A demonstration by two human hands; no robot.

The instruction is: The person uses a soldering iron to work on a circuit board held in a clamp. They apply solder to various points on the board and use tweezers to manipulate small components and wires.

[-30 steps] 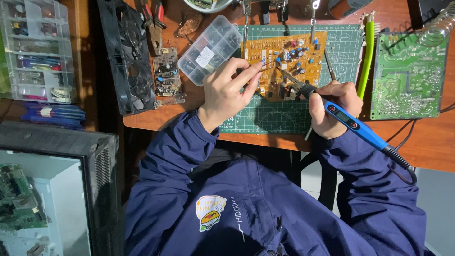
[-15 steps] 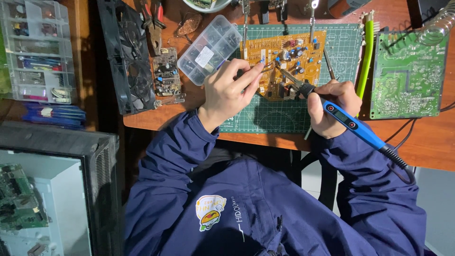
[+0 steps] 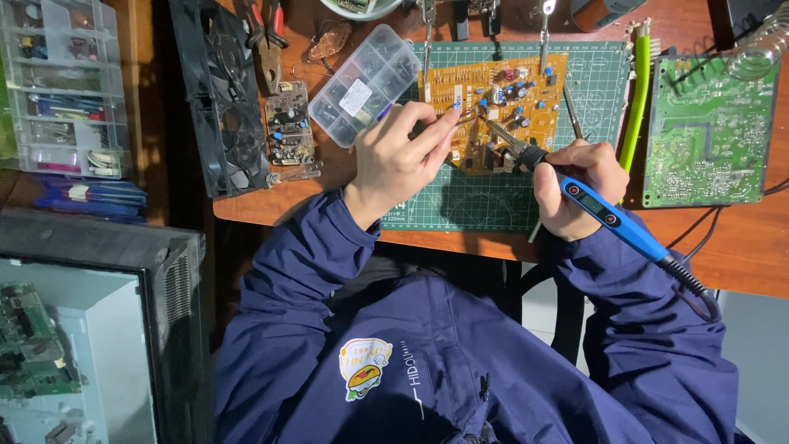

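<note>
Head view: the orange circuit board (image 3: 493, 107) lies on the green cutting mat (image 3: 501, 197) at about 12 o'clock from the person, held at its top edge by two metal clips. The right hand (image 3: 575, 185) is closed in a pen grip round the blue soldering iron (image 3: 608, 218), whose tip slants up toward 10 o'clock onto the middle of the board; its cord trails off toward 4 o'clock. The left hand (image 3: 403, 156) is curled, fingertips pinched on a thin wire (image 3: 467, 117), probably solder, that reaches toward 2 o'clock to meet the iron's tip among the board's parts.

To do this joint well, I judge the iron should heat pad and lead together while the wire feeds onto the joint rather than the tip, both wrists braced on the mat so neither point wanders to a neighbouring part.

Both forearms angle in from 6 o'clock, sleeves (image 3: 329, 247) resting at the table (image 3: 740, 247) edge. A clear compartment box (image 3: 366, 82) sits at 10 o'clock of the left hand, a green circuit board (image 3: 707, 140) at 3 o'clock of the right.
</note>
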